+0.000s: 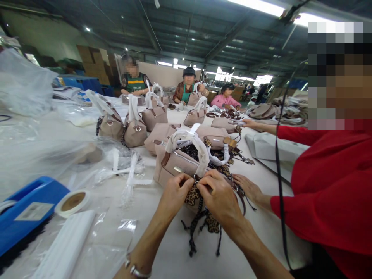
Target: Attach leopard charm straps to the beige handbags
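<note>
A beige handbag point(167, 164) with a metal plate on its front stands before me, its handle point(200, 149) wrapped in white material. At the handle's base, my left hand point(176, 195) and my right hand point(219, 197) pinch with their fingertips almost meeting. A leopard-print charm point(192, 197) hangs from between them; the small fastening in my fingers is mostly hidden. Dark braided cords point(193, 232) and another leopard-print charm point(213, 224) dangle below my right hand. Beside it, a co-worker's hand point(248, 188) in a red sleeve touches the bag's strap area.
More beige handbags point(135, 130) stand farther back. A blue tape dispenser point(31, 209), a tape roll point(72, 203), white plastic ties point(132, 178) and clear plastic bags point(116, 244) lie to the left. A black cable point(279, 174) hangs at right. Several people sit around the table.
</note>
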Available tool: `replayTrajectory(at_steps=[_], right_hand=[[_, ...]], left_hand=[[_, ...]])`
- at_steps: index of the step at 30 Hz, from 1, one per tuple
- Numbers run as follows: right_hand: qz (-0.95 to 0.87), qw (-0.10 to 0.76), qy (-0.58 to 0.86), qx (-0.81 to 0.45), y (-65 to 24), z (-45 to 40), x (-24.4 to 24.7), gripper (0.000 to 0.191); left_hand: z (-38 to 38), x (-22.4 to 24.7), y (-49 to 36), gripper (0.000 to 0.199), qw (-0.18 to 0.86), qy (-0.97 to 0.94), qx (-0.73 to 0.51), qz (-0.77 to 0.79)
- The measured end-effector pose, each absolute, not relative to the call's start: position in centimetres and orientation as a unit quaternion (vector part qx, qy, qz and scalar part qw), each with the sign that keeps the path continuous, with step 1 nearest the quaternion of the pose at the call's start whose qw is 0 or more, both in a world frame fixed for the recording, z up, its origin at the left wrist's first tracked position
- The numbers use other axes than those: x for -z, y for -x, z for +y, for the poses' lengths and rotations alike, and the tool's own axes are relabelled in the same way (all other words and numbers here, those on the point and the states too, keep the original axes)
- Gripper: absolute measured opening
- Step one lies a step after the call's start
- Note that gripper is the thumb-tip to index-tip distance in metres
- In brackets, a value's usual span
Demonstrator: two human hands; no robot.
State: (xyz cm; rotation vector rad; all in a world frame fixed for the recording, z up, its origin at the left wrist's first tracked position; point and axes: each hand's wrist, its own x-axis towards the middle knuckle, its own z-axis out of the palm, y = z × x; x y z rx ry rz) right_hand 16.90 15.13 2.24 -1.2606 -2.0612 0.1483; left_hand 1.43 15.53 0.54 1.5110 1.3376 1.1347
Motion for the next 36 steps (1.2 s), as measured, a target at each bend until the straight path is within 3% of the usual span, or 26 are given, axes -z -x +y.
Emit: replayTrajectory(at_steps=[8, 13, 15, 21, 23, 26, 29, 32, 36], right_hand=[[-0.805, 0.346, 0.481, -0.021, -17.0, 14.4, -1.5, 0.017], [-0.807, 0.349, 0.477, -0.007, -16.8, 14.2, -1.5, 0.021], [-0.802, 0.373, 0.467, -0.019, -16.9, 14.2, -1.5, 0.015], [-0.772, 0.446, 0.451, -0.043, -17.6, 14.1, -2.1, 0.015], [-0.759, 0.462, 0.454, -0.06, -17.8, 13.8, -2.5, 0.016], [-0.712, 0.498, 0.47, -0.155, -17.7, 13.4, -3.2, 0.017], [-0.592, 0.531, 0.475, -0.377, -17.5, 13.6, -3.7, 0.025], [-0.468, 0.558, 0.43, -0.533, -17.5, 14.1, -3.7, 0.033], [-0.484, 0.548, 0.451, -0.512, -17.5, 14.2, -3.8, 0.032]], left_hand=[[15.4, -0.7, -1.3, 0.017, 0.419, -0.609, -0.42, 0.527], [15.0, -0.9, -1.6, 0.011, 0.34, -0.645, -0.427, 0.535], [14.9, -0.9, -1.5, 0.01, 0.319, -0.655, -0.443, 0.523], [15.2, 0.1, -0.9, 0.012, 0.444, -0.602, -0.483, 0.455], [15.1, 0.3, -1.0, 0.013, 0.444, -0.586, -0.495, 0.463], [14.4, 0.1, -1.5, 0.013, 0.318, -0.604, -0.517, 0.517], [13.7, -0.3, -1.9, 0.013, 0.237, -0.603, -0.565, 0.511], [13.8, -0.6, -1.8, 0.014, 0.369, -0.526, -0.624, 0.445], [14.9, -0.8, -1.4, 0.016, 0.535, -0.383, -0.671, 0.342]])
